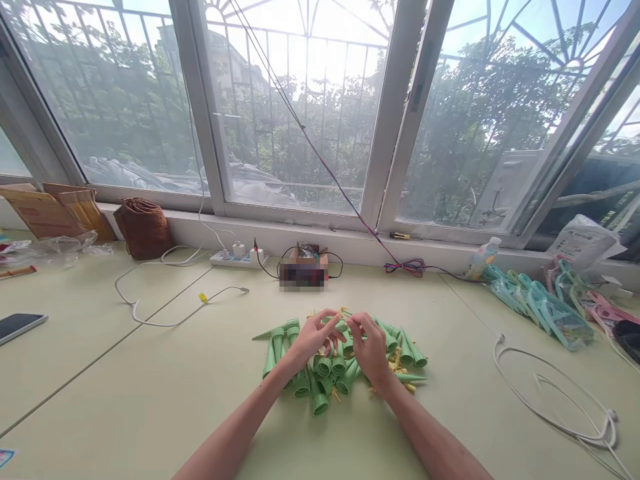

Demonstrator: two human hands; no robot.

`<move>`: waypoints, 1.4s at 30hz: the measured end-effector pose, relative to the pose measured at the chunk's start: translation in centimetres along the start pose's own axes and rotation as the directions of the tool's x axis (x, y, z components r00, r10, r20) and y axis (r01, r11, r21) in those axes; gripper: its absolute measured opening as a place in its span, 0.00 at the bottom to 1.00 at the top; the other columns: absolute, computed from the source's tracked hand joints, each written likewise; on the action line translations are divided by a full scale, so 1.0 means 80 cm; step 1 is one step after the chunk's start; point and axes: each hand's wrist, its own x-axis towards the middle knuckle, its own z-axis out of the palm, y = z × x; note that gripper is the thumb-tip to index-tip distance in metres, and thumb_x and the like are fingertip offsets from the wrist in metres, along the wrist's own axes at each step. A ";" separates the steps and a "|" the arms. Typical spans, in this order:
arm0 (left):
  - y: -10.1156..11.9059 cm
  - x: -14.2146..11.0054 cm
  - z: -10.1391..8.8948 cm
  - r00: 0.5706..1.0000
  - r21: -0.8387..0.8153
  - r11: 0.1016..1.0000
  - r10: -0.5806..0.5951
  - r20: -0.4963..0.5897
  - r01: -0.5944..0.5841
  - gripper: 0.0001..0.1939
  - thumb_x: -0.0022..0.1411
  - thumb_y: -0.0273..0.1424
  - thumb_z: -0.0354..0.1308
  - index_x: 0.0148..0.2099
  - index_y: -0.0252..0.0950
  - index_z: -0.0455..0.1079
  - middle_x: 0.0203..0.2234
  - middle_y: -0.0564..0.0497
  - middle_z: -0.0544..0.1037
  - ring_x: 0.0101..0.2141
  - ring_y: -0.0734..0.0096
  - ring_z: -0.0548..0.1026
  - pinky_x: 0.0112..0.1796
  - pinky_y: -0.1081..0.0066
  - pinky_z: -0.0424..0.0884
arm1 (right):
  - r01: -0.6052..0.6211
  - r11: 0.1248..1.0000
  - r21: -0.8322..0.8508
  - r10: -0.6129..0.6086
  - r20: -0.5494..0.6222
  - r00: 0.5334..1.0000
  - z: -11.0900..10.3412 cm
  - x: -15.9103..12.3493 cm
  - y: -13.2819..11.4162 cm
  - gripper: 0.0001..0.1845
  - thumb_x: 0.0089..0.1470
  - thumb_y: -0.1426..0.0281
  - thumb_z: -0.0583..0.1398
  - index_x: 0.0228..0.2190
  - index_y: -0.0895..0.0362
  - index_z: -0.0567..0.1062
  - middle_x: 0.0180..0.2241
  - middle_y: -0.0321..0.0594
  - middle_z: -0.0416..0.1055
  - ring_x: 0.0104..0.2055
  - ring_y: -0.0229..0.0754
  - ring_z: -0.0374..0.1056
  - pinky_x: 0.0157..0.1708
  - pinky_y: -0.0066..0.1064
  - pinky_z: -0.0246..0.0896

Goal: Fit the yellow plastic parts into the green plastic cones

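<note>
I should brace the green piece (pixel 341 326) steadily in my clamped left fingers (pixel 330 327), just beside my right fingers (pixel 357 321), whose grip I cannot tell.

Pale green cones (pixel 339 366) lie heaped in a loose, tangled pile, each hollow, with a wide open mouth and a body narrowing to a point. Many mouths face 6 o'clock, the front cone (pixel 315 385) sticking out that way. At 10 o'clock the left cone (pixel 273 332) lies flat, its tip toward 9 o'clock; at 4 o'clock the right cone (pixel 410 378) lies with its tip toward 3. Small yellow pieces (pixel 397 365) cluster among the cones near 3 o'clock, with others at 12 and 6. Near 12 o'clock a small green piece (pixel 341 326) shows only partly.
</note>
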 end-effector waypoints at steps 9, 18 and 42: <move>-0.007 -0.006 0.000 0.948 0.407 0.884 0.298 -0.113 -0.230 0.27 0.54 0.42 0.65 0.54 0.40 0.66 0.25 0.54 0.74 0.25 0.71 0.72 0.24 0.75 0.68 | -0.052 0.999 -0.013 0.052 0.008 0.999 0.003 -0.002 0.005 0.13 0.65 0.66 0.52 0.29 0.56 0.70 0.25 0.37 0.68 0.27 0.38 0.64 0.26 0.27 0.58; -0.003 0.001 0.004 0.971 0.199 0.962 0.211 -0.114 -0.186 0.26 0.64 0.50 0.50 0.52 0.35 0.64 0.23 0.50 0.77 0.20 0.71 0.73 0.18 0.77 0.67 | -0.077 0.996 -0.048 0.071 -0.107 0.992 0.001 -0.002 -0.004 0.12 0.65 0.67 0.52 0.29 0.56 0.68 0.25 0.35 0.67 0.26 0.37 0.63 0.27 0.25 0.58; 0.008 -0.004 -0.003 0.994 -0.181 0.981 -0.056 0.095 0.072 0.29 0.60 0.49 0.57 0.54 0.32 0.63 0.24 0.45 0.80 0.26 0.66 0.79 0.24 0.74 0.73 | 0.042 0.997 0.060 -0.039 -0.041 0.998 -0.002 0.001 -0.012 0.11 0.64 0.71 0.52 0.29 0.55 0.68 0.27 0.37 0.67 0.28 0.38 0.63 0.28 0.27 0.58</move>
